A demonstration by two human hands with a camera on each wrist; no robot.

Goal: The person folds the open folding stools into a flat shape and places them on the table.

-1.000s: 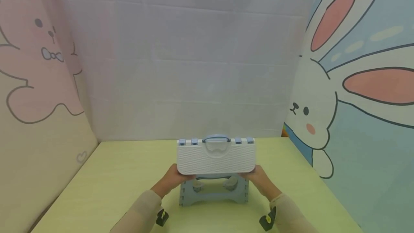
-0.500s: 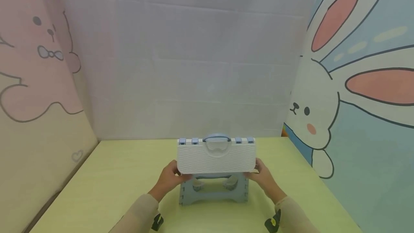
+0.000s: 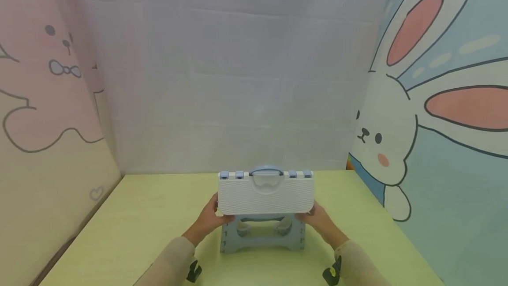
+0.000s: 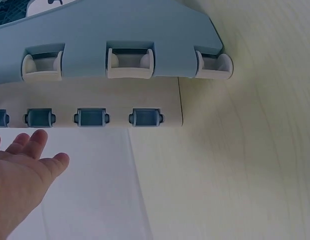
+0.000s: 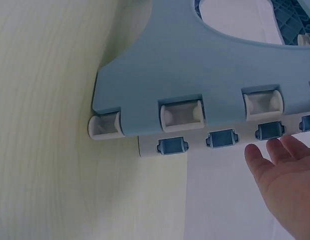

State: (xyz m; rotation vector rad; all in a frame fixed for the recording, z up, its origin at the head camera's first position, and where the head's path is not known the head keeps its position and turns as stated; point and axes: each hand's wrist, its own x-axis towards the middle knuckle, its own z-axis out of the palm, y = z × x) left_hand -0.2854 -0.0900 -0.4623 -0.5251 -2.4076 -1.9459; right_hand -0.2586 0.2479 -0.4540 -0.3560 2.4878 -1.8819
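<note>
A folding step stool stands unfolded on the pale yellow table. Its white woven-textured top [image 3: 266, 200] has blue clips and a carry handle [image 3: 266, 170] along the far edge. Below it show the blue-grey legs [image 3: 263, 242]. My left hand [image 3: 207, 220] is at the top's left side, thumb under the near edge. My right hand [image 3: 319, 220] mirrors it at the right side. In the left wrist view the fingers [image 4: 32, 145] are loosely spread by the hinged edge. The right wrist view shows extended fingers [image 5: 275, 152] at the hinges. Part of each hand is hidden in the head view.
The yellow table [image 3: 158, 202] runs out on both sides of the stool. A white cloth [image 3: 238, 83] hangs behind it. Side walls with a pink cartoon animal [image 3: 51, 100] and a rabbit [image 3: 385, 144] border the table. Dark straps sit at both wrists.
Both hands shift slightly outward at the top's sides, then draw in again; the fingers were more hidden a second ago. The stool stays in place.
</note>
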